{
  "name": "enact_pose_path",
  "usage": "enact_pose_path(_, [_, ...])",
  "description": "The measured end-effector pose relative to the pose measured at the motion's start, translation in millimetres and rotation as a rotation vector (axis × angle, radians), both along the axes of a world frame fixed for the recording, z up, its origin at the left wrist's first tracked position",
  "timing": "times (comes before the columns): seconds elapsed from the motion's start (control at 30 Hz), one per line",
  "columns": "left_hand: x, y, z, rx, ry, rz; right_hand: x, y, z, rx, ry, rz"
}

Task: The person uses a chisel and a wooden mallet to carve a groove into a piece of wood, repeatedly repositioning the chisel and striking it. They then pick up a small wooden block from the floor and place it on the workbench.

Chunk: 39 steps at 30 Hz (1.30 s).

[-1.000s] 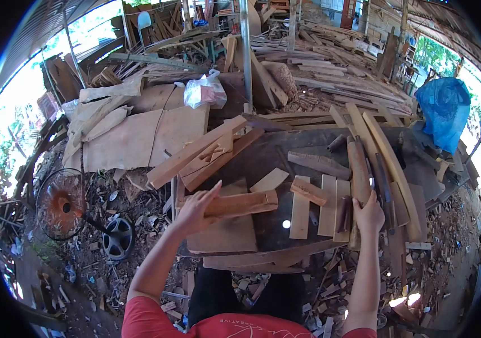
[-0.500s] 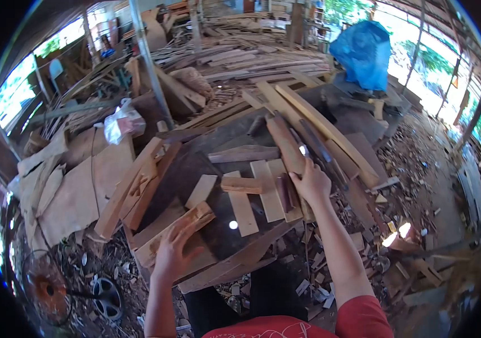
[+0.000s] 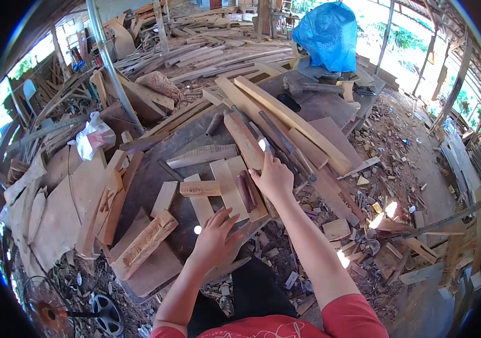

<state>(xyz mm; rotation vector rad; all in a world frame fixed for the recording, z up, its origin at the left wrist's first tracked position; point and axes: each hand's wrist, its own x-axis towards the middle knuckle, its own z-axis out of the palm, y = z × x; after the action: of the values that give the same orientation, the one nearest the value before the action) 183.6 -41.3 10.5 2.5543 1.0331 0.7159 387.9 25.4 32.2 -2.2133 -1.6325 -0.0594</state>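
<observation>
Head view, one left hand (image 3: 214, 239), grip apart, one right hand (image 3: 275, 178), grip unclear, two reddish cylinders (image 3: 244, 193) between.

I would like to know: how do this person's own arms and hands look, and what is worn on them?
The left hand and right hand are bare, without gloves or watch. Short red sleeves leave the forearms uncovered; the red shirt carries white lettering.

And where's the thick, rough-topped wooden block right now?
In the head view, the thick block lies on a flat board at the table's near left end, left of the left hand.
</observation>
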Motion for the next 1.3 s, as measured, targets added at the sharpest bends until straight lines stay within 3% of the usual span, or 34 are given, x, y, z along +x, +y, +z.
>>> enact_pose_path(0.13, [24, 10, 15, -0.041, -0.1, -0.057, 2, 3, -4, 0.028, 0.0, -0.005])
enact_pose_path(0.2, [40, 18, 29, 0.135, -0.159, -0.1, 4, 2, -9, 0.081, 0.004, 0.012])
enact_pose_path(0.3, [80, 33, 62, 0.131, -0.315, -0.221, 9, 7, -19, 0.06, 0.005, 0.035])
enact_pose_path(0.37, [118, 49, 68, 0.336, -0.327, -0.275, 13, 13, -43, 0.137, 0.151, 0.042])
enact_pose_path(0.43, [164, 55, 62, 0.25, -0.125, -0.186, 11, 14, -38, 0.174, 0.071, -0.004])
enact_pose_path(0.5, [187, 35, 89, 0.313, 0.301, -0.173, 4, 16, -32, 0.211, -0.006, -0.036])
enact_pose_path(0.57, [225, 45, 62, 0.238, 0.633, -0.15, 0, 11, -22, 0.226, -0.054, -0.037])
enact_pose_path(0.63, [247, 54, 41, 0.191, 0.736, -0.092, 0, 3, -8, 0.078, 0.019, -0.02])
enact_pose_path(0.7, [254, 57, 33, 0.14, 0.835, -0.04, 1, 5, -10, 0.125, -0.014, 0.002])
enact_pose_path(0.77, [254, 57, 22, 0.364, 0.997, 0.012, 1, 6, -11, 0.089, 0.003, -0.007])
enact_pose_path(0.9, [256, 56, 8, 0.48, 1.001, 0.199, 0, 7, -14, 0.085, -0.014, -0.003])
enact_pose_path(0.97, [257, 57, 10, 0.339, 0.947, 0.1, 0, 6, -13, 0.122, -0.043, 0.01])
enact_pose_path(1.0, [252, 66, 17, 0.223, 0.839, -0.106, -1, 4, -11, 0.097, -0.048, 0.01])
enact_pose_path(1.03, [249, 69, 19, 0.226, 0.834, -0.1, -1, 5, -10, 0.101, -0.053, 0.013])
enact_pose_path(1.1, [236, 73, 34, 0.557, 0.395, 0.0, -4, 9, -10, 0.027, 0.01, -0.025])
enact_pose_path(1.13, [231, 74, 43, 0.572, 0.342, -0.048, -4, 13, -15, 0.03, 0.005, -0.019])
enact_pose_path(1.23, [216, 91, 79, 0.56, 0.169, 0.052, 2, 13, -28, 0.068, -0.057, -0.056])
enact_pose_path(1.3, [195, 109, 111, 0.352, -0.004, 0.171, 9, 5, -21, 0.012, 0.205, 0.111])
